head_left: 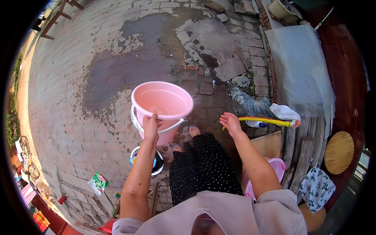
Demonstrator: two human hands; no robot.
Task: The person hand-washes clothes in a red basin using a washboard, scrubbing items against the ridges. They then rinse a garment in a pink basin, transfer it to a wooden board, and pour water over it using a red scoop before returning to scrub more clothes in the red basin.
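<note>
A pink bucket with a white carrying handle is in front of me, left of centre, its mouth tilted toward the far side. My left hand grips its near rim, the thumb and fingers closed over the edge. I cannot tell whether its base touches the ground. My right hand is held out to the right of the bucket, fingers apart and holding nothing that shows. Just behind that hand runs a yellow hose with a red stripe; whether they touch is unclear.
A white cloth and grey plastic wrapping surround the pipe by the hose. A small bucket with dark contents stands below my left forearm, and a pink basin behind my right one. Wet patches darken the brick paving. Wooden boards line the right.
</note>
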